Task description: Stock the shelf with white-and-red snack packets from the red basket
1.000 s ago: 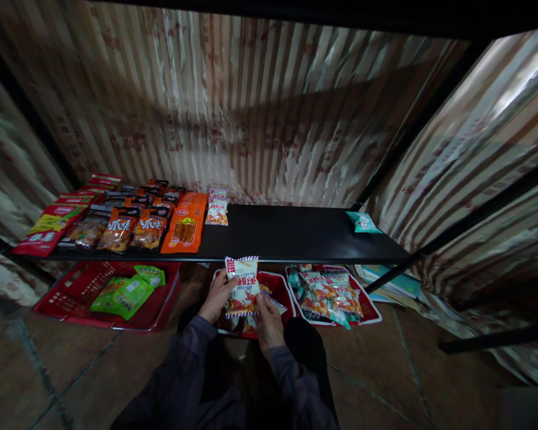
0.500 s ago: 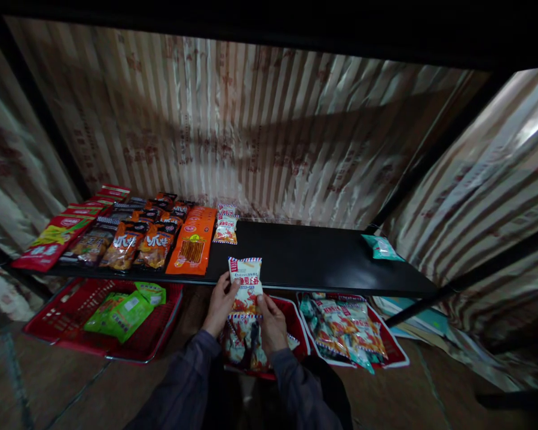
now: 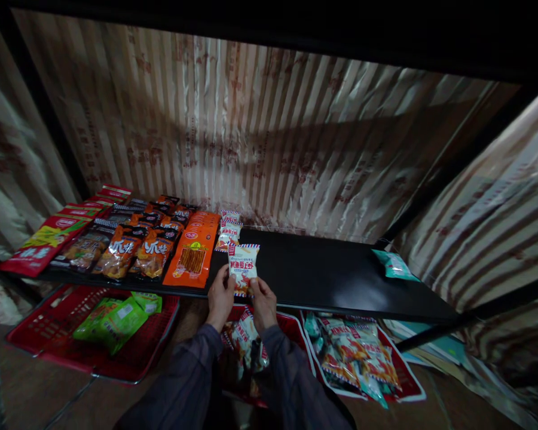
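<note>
Between my two hands is a white and orange snack bag point(image 3: 242, 266) with a striped top edge, held over the front edge of the black shelf point(image 3: 314, 272). My left hand point(image 3: 220, 297) grips its left side, fingers curled round the lower corner. At its lower right, my right hand point(image 3: 263, 301) pinches the other side. Just behind the held bag, small matching snack bags point(image 3: 228, 235) stand in a short row on the shelf. Left of them lie orange snack packets point(image 3: 192, 254). Below my hands, a red basket point(image 3: 291, 325) holds more of the white and orange bags.
Orange-black snack bags point(image 3: 150, 254) and red packets point(image 3: 45, 242) fill the shelf's left end. A teal bag point(image 3: 394, 264) lies at its right end. On the floor are a red basket point(image 3: 155, 352) with green packets point(image 3: 121, 322) and another basket point(image 3: 419, 388) full of bags.
Both hands have moved the snack bag up and forward, from above the basket to over the shelf's front edge, closer to the row of matching bags. The view has shifted slightly.
</note>
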Demonstrator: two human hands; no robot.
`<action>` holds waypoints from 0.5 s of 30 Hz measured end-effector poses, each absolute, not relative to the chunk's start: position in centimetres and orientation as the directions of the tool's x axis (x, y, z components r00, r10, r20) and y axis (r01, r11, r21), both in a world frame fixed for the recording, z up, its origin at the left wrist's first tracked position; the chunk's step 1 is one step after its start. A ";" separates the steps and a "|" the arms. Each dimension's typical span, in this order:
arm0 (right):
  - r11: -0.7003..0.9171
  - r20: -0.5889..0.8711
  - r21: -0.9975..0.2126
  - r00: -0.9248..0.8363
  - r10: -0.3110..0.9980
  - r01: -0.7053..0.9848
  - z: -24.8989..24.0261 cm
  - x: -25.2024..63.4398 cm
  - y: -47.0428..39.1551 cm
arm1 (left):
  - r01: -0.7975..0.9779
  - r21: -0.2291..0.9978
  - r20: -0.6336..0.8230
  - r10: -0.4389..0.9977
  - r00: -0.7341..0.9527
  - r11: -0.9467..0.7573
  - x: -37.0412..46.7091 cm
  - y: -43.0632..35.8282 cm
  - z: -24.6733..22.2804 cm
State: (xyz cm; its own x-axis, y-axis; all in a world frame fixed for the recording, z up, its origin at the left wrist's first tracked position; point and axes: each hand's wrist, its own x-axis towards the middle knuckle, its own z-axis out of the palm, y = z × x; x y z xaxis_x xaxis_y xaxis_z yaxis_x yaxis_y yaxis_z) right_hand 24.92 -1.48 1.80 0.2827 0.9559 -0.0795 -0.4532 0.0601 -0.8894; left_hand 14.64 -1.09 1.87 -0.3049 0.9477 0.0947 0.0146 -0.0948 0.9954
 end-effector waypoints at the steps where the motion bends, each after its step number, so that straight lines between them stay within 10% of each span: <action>1: 0.068 -0.064 -0.903 0.288 0.956 -0.425 1.8 24.7 -0.7 | 0.049 0.994 0.105 0.937 -0.332 -0.094 14.6 -0.6 2.1; 15: 0.162 0.127 -0.980 0.268 0.955 -0.113 -0.1 22.9 6.9 | 0.478 0.865 0.375 0.831 -0.410 -0.155 13.8 4.6 3.2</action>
